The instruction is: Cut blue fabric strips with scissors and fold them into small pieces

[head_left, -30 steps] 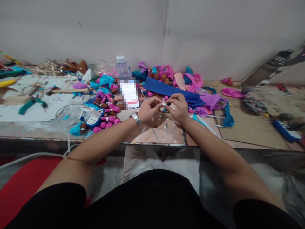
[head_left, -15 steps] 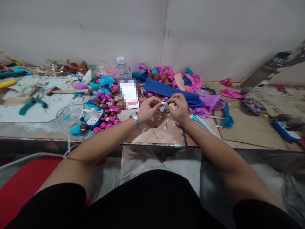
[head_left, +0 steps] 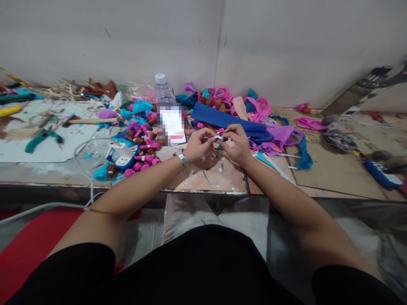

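Observation:
Over the middle of the workbench (head_left: pixel 210 178), my left hand (head_left: pixel 200 146) and my right hand (head_left: pixel 237 144) meet fingertip to fingertip. Both are closed in a pinch on a small white piece (head_left: pixel 218 137), with bits of pink and blue close around it; its kind is too small to make out. A metal watch (head_left: pixel 182 158) is on my left wrist. Just behind my hands lies a folded strip of dark blue crepe paper or cloth (head_left: pixel 225 118). A phone with a lit screen (head_left: pixel 173 125) stands to the left of them.
Pink, brown and blue wrapped bundles (head_left: pixel 148 160) crowd the left of my hands, beside a blue-and-white device (head_left: pixel 125 159). Further left are a hammer (head_left: pixel 92 121) and green pliers (head_left: pixel 43 137). A bottle (head_left: pixel 164 91) stands behind. Purple strips (head_left: pixel 282 137) and cardboard (head_left: pixel 333 169) lie right.
My fingers have shifted slightly around the small white piece, which now shows at a different angle. Both hands stay in nearly the same place.

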